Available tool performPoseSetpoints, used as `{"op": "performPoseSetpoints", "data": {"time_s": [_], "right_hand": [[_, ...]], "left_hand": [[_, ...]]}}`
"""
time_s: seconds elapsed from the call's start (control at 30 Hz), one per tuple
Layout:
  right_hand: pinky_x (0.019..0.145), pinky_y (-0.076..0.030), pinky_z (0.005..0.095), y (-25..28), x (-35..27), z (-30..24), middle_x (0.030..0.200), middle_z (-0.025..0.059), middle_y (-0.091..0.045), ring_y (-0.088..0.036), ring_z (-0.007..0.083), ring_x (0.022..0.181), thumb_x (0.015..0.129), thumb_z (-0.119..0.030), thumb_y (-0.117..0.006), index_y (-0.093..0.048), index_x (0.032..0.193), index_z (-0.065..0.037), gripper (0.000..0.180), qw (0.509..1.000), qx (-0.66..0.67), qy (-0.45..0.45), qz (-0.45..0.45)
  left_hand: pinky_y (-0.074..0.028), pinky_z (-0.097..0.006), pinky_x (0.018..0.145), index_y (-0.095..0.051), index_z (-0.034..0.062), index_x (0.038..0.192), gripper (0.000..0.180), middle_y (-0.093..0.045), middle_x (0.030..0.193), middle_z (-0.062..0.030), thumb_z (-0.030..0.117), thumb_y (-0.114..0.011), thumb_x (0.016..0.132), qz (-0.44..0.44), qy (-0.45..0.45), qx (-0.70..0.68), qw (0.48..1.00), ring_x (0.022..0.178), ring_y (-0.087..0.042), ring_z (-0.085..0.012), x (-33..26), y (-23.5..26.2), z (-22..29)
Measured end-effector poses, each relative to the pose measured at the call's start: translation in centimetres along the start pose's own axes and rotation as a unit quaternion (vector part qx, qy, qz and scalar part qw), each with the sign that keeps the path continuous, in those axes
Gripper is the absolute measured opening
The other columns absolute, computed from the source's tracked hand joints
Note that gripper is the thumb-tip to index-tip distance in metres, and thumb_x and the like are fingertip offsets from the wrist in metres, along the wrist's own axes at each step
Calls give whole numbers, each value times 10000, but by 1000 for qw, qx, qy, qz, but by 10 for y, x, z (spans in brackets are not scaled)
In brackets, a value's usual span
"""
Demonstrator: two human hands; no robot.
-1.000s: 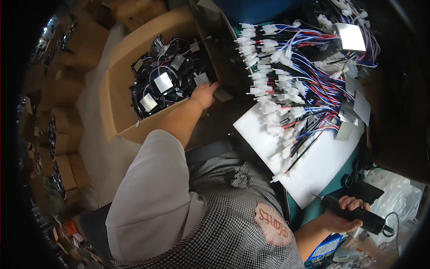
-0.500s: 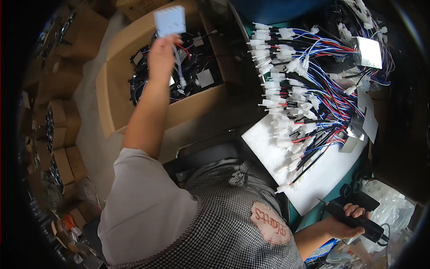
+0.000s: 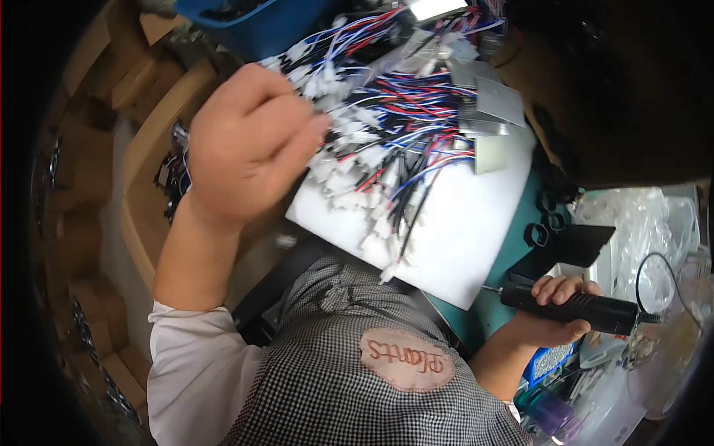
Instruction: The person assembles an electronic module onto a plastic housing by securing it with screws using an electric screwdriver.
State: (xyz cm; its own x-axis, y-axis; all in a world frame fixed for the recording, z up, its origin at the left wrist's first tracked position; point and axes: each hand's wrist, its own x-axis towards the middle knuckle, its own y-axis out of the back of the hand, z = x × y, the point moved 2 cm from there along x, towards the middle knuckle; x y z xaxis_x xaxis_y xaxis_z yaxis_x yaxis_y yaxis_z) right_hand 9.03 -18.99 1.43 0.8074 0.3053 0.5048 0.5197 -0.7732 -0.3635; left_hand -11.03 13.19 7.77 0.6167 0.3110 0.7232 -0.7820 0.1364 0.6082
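My left hand, slightly blurred, is raised with curled fingers over the left side of the bench. No plate or wire shows in it. Beside it, bundled wire harnesses in red, blue, white and black spread out, with white plastic connectors toward the hand. Flat silvery metal plates lie at their right end. Part of the bundle rests on a white foam sheet. At lower right, my right hand grips a black electric screwdriver, its thin bit pointing left at the sheet's corner.
An open cardboard box with dark wiring stands left of the bench. At the far side is a blue bin. Black rings, clear plastic bags and a blue tray of small metal parts lie around my right hand.
My left hand has come back from over the cardboard box toward the harnesses; the pale plate with dangling wire is no longer in it. The view has shifted right. My right hand keeps the screwdriver.
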Motion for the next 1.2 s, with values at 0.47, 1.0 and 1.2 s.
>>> {"op": "performPoseSetpoints", "data": {"time_s": [0.47, 1.0, 1.2], "right_hand": [[523, -528, 350, 19, -9, -19, 706, 108, -556, -577, 221, 562, 815, -393, -723, -418, 1097, -25, 555, 993, 117, 8, 4], [577, -545, 403, 27, -15, -29, 754, 139, -575, -596, 253, 611, 771, -301, -784, -410, 1079, -19, 560, 983, 127, -132, -17], [760, -512, 490, 46, -3, -13, 864, 189, -631, -631, 342, 821, 723, -66, -790, -480, 1195, -9, 567, 938, 225, -198, -173]], "left_hand": [[-472, -395, 727, -681, 96, 933, 246, -592, 857, -86, 273, -703, 764, -279, -83, 271, 917, 851, -589, -278, 108, -144, 36], [-474, -406, 905, -659, 121, 1114, 440, -616, 1101, -125, 421, -652, 791, -275, -80, 181, 941, 1067, -567, -305, 235, -243, 56], [-464, -412, 933, -569, 110, 1245, 558, -607, 1171, -163, 399, -671, 779, -231, -9, 223, 947, 1127, -556, -327, 313, -282, -9]]}}
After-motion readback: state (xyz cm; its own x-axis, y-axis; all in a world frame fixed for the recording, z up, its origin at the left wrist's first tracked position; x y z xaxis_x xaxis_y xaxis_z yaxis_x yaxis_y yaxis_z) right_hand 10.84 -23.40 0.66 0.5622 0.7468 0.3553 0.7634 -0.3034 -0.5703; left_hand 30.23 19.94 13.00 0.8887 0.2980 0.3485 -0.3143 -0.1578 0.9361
